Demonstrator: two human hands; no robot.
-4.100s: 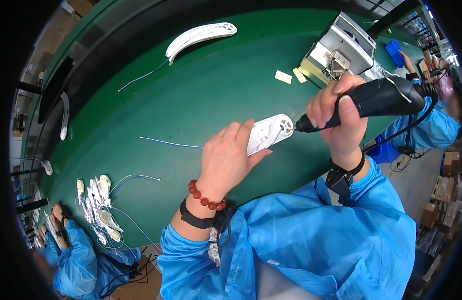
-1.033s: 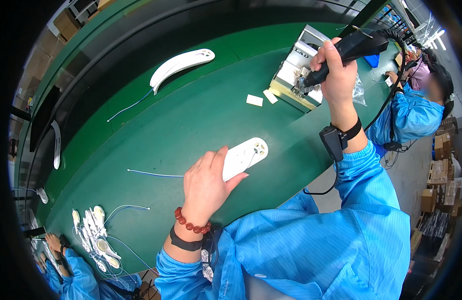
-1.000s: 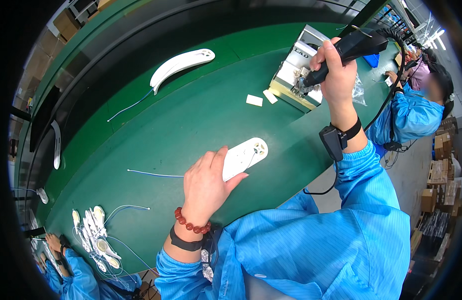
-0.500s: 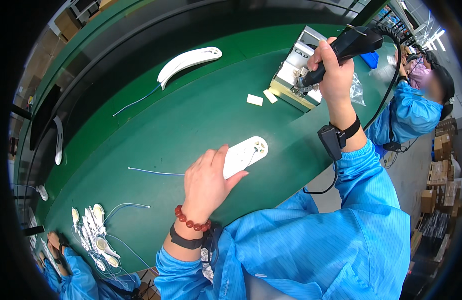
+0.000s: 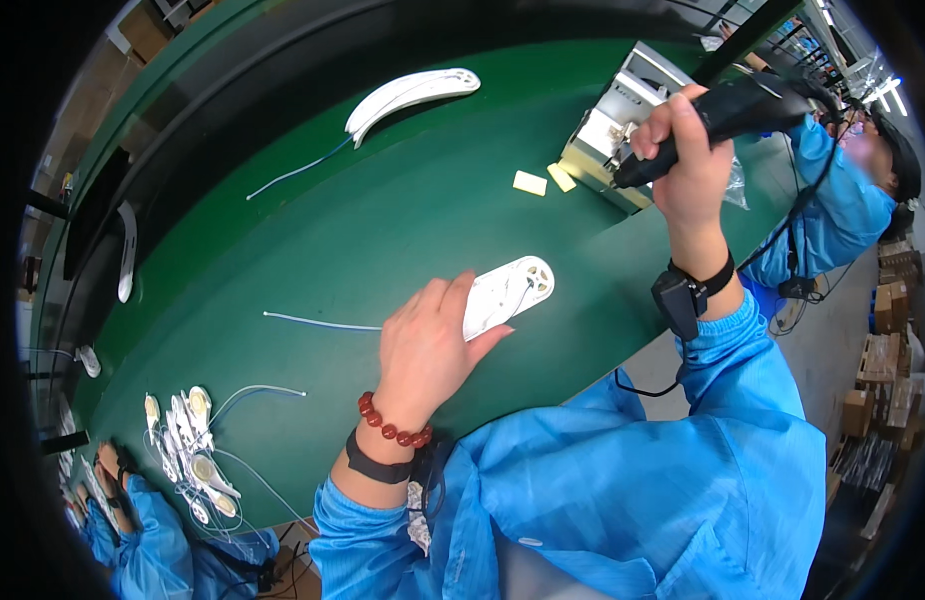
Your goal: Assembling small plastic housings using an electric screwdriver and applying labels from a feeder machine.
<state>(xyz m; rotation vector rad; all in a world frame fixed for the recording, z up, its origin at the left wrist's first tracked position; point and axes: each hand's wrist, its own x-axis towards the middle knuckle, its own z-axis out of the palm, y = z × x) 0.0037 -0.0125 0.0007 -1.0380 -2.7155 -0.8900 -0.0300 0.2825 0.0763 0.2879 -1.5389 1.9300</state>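
On the green bench lies a long white plastic piece with a rounded, pierced end and a thin wire. My left hand grips its near part, fingers on the far edge and thumb on the near edge, covering much of it. A thin blue-grey cable runs out to the left from under that hand. My right hand is wrapped around a black electric screwdriver, raised in front of a grey-and-cream screw feeder. The screwdriver's tip points down-left at the feeder's near side; whether it touches cannot be told.
Two pale yellow blocks lie left of the feeder, a clear plastic bag right of it. A curved white piece with a cable rests at the back. Several white cabled parts are heaped near left. Co-workers in blue sit at both sides.
The screwdriver's tip has drawn back slightly from the feeder toward me. My left hand keeps its hold on the white piece. The whole view has shifted a little.
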